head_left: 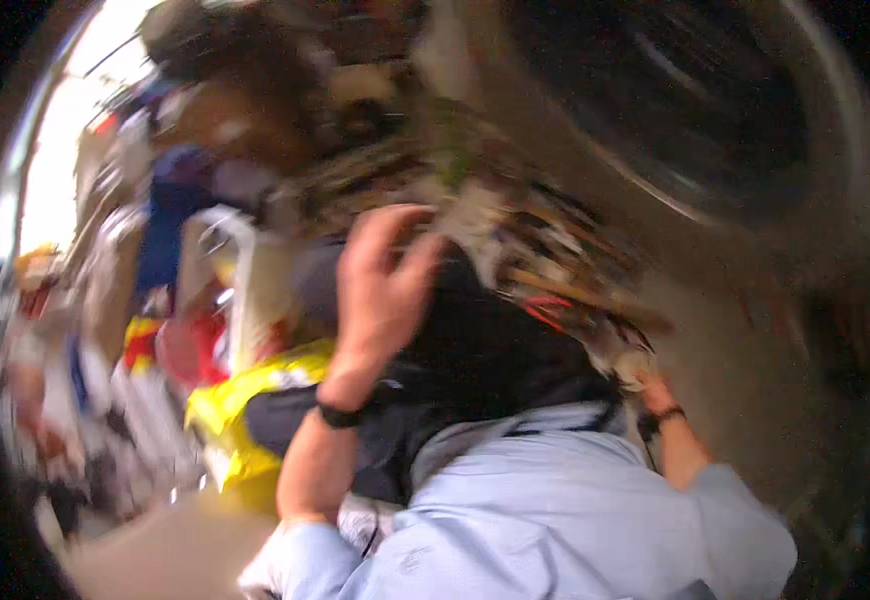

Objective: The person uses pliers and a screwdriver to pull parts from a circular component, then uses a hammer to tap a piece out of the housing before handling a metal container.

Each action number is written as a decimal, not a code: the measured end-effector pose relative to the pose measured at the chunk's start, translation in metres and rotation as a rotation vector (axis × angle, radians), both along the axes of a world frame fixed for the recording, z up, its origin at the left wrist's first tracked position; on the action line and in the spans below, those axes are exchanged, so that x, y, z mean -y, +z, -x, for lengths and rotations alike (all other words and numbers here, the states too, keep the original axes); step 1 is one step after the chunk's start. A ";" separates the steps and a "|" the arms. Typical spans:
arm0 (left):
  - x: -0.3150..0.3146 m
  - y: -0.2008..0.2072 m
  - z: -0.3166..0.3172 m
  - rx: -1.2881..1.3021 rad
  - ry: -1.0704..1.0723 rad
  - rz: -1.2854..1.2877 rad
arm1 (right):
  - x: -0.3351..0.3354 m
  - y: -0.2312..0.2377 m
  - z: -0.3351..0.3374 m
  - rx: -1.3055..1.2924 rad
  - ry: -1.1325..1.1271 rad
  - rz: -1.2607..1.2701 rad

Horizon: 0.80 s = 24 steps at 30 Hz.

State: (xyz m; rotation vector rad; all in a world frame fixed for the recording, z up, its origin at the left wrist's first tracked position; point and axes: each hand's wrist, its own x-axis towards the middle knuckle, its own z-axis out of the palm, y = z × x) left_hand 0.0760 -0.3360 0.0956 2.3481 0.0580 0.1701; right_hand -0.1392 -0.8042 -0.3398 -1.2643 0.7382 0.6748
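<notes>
My left hand is raised over my dark-clothed lap, and a dark band circles its wrist. Its fingers are curved and apart, with nothing visible between them. Farther right and lower, my right hand reaches down beside my leg, next to a small pale thing. Blur smears its fingers, so whether it grips that thing is unclear. Just beyond lies a heap of mixed sticks and scraps, with a red strip among them.
A bright yellow plastic bag sits at my left. Blurred clutter, including a red item and a blue one, fills the left side. A large dark round shape stands at the upper right.
</notes>
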 end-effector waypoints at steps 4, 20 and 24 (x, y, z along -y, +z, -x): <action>0.002 -0.008 -0.011 0.191 -0.055 0.189 | -0.040 0.083 -0.132 0.148 0.095 0.395; -0.216 -0.005 0.011 0.168 0.178 1.447 | -0.538 0.462 -0.336 1.226 0.951 -0.125; -0.287 -0.033 0.031 0.284 0.214 1.604 | -0.633 0.433 -0.332 1.187 1.136 -0.108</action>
